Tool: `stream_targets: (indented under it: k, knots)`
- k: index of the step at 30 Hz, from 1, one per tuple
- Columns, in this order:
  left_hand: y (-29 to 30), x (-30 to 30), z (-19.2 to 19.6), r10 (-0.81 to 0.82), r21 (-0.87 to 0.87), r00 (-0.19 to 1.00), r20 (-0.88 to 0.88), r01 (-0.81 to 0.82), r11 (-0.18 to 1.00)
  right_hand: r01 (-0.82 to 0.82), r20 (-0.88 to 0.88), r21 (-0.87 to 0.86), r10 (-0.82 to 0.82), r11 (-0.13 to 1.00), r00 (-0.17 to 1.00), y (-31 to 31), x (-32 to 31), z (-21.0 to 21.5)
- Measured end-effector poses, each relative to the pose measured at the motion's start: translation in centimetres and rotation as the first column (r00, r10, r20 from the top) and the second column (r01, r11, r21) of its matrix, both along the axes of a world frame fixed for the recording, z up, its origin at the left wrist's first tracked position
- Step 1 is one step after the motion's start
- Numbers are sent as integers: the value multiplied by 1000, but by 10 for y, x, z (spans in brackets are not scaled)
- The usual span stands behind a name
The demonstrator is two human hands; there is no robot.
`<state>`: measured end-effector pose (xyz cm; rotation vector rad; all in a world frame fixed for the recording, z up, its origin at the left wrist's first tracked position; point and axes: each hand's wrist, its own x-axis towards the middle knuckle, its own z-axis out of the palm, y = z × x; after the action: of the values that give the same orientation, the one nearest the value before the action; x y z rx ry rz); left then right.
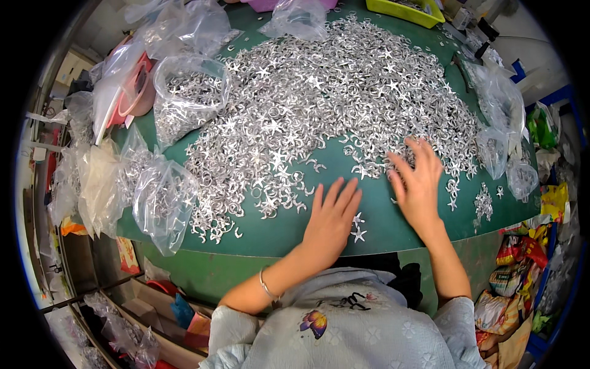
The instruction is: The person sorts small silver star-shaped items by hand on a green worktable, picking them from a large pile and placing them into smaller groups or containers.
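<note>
A big heap of small silver metal pieces (319, 98), stars, rings and crescents, covers a green table (289, 230). My left hand (332, 215) lies flat on the bare green surface near the front edge, fingers spread, holding nothing. A couple of loose silver stars (357, 227) lie just right of it. My right hand (418, 181) rests palm down with fingers apart at the heap's near right edge, its fingertips touching the pieces.
Clear plastic bags of silver pieces (184, 98) (163, 200) crowd the table's left side, and more bags (501, 117) stand at the right. A yellow tray (405, 11) sits at the back. Colourful packets (522, 270) lie below right, shelves below left.
</note>
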<state>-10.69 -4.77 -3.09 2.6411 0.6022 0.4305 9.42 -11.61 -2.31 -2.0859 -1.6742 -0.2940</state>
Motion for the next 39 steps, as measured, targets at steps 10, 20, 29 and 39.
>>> stream_targets:
  k: [10,20,29,39]
  knots:
    - [49,20,-10,161,232,987,11,-159,960,50,-59,69,-46,996,997,-1,3,-4]
    - [47,46,-14,45,210,994,98,-65,976,-17,-27,47,18,999,999,5,3,-7]
    - [53,40,-6,28,147,988,153,-51,988,-62,-183,73,75,995,980,11,-4,-1]
    - [59,29,-8,30,103,994,102,-41,994,-104,-236,-8,99,995,967,-7,0,1]
